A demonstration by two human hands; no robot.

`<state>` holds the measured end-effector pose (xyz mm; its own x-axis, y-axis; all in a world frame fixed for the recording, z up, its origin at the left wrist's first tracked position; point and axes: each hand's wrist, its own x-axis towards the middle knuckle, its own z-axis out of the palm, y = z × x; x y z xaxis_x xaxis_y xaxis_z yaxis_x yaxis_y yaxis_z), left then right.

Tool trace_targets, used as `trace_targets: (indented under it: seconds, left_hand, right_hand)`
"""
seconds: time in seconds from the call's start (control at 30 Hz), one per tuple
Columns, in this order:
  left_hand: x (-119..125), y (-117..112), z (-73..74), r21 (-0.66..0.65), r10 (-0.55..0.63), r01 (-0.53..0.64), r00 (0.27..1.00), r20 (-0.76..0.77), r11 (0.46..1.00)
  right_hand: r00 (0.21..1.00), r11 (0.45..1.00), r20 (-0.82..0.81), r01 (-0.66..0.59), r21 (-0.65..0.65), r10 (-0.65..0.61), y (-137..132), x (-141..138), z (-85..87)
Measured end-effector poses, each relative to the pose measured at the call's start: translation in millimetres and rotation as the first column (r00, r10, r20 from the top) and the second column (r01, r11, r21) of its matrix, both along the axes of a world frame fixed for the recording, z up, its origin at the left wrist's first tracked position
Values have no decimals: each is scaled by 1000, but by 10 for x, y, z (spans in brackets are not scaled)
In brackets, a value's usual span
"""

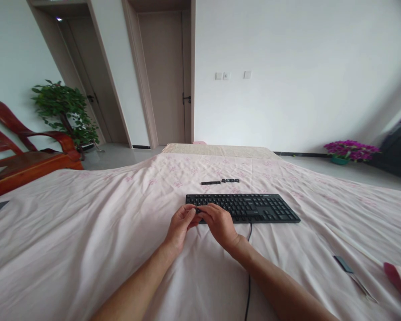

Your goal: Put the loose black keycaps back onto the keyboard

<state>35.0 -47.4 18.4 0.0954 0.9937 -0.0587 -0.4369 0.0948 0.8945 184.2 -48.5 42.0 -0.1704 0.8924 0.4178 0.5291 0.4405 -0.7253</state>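
Note:
A black keyboard (263,209) lies on the pink floral cloth, its cable running toward me. Over its lower left end my two hands meet, fingertips together. Pinched in my left hand (182,225) is a small black piece (198,210) that looks like a keycap. My right hand (220,225) is closed, its fingertips on the same piece and hiding part of it. Behind the keyboard lie a long black space bar (210,183) and several loose keycaps (230,180) in a row.
To the right on the cloth (120,249) lies a small tool (344,263) with a grey handle and thin metal prongs. Near it are a pale stick (354,244) and a red-and-pink item (399,281). A wooden chair (67,147) stands at the left.

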Motion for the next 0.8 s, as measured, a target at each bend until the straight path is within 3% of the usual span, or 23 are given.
trace_targets:
  seconds: [0.07, 0.13, 0.23, 0.37, 0.5, 0.8]
  left_hand:
    - [-5, -1, 9, 66, 54, -51, 997, -48, 997]
    - [-13, -3, 33, 152, 107, -89, 988, -115, 984]
    - [-27, -20, 97, 268, 152, -89, 963, -223, 959]
    - [-45, -61, 172, 370, 207, -89, 934, -292, 925]
    - [-52, -80, 180, 401, 233, -98, 924, -303, 911]
    - [-42, -74, 165, 386, 236, -106, 922, -308, 916]
  right_hand:
    - [967, 973, -254, -82, -217, 25, 14, -36, -15]
    - [878, 903, -478, -220, -368, 19, 13, -71, -22]
    - [749, 835, -662, -381, -398, 27, -18, -98, -7]
    - [634, 760, -773, -511, -402, 19, -67, -86, 31]
    - [569, 686, -823, -600, -412, 3, -95, -83, 54]
    - [504, 650, -861, -632, -421, -68, -116, -113, 31]
